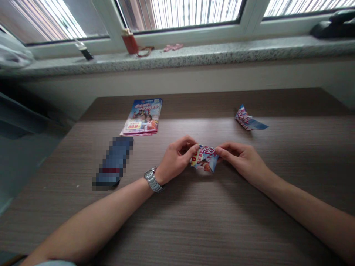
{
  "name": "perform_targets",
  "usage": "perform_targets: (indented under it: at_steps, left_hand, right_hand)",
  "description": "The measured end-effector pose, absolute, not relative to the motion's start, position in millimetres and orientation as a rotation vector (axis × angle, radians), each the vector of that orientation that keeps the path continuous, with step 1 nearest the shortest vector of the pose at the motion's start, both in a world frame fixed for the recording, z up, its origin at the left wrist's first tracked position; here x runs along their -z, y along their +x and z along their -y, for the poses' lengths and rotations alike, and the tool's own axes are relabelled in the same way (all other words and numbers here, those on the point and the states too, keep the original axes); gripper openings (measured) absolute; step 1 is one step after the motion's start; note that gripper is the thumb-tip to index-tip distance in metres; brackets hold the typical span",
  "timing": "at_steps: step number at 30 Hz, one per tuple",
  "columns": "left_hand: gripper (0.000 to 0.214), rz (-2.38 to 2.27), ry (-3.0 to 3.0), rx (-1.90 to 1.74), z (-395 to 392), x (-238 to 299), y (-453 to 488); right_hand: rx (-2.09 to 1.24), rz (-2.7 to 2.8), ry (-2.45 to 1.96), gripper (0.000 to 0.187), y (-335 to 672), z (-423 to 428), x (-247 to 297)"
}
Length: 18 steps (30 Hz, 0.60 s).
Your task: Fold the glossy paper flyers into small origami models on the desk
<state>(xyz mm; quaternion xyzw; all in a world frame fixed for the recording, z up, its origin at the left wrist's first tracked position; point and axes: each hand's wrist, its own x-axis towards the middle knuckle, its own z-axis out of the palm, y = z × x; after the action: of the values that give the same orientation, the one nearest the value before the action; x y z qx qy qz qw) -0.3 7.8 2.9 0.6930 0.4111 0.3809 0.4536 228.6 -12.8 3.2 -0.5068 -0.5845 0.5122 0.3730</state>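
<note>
A small folded leaflet [205, 159], printed in blue, red and yellow, is held just over the table between my two hands. My left hand [179, 157], with a metal watch [153, 180] on its wrist, pinches the leaflet's left edge between thumb and fingers. On the opposite side, my right hand [241, 157] pinches the upper right corner. Part of the fingers lies hidden behind the paper. Beyond my right hand lies a folded paper shape [248, 120] with similar print, one pointed end toward the right.
A stack of printed leaflets [142, 116] lies at the back left of the wooden table [177, 221]. Nearer stands a pixelated dark flat object [113, 160]. On the stone windowsill [216, 55] are a red lighter-shaped item [129, 42] and a small black-and-clear object [84, 50].
</note>
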Motion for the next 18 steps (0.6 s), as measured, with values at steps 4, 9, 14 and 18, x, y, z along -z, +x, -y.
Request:
perform_targets:
  at_steps: [4,9,14,18]
  left_hand:
    - [0.022,-1.05,1.759,-0.894,-10,-1,-2]
    - [0.019,-1.122,1.919,-0.863,-13,0,-3]
    - [0.022,-1.09,2.371,-0.995,-13,-1,-6]
    - [0.026,-0.874,2.793,-0.753,-8,-2,-6]
  right_hand:
    - [-1.236,1.606,-1.315,0.036,229,12,-1]
    - [-0.942,1.815,-1.408,0.032,232,11,2]
    - [-0.61,1.945,-1.497,0.027,238,5,4]
    - [-0.443,2.022,-1.428,0.021,244,-2,7]
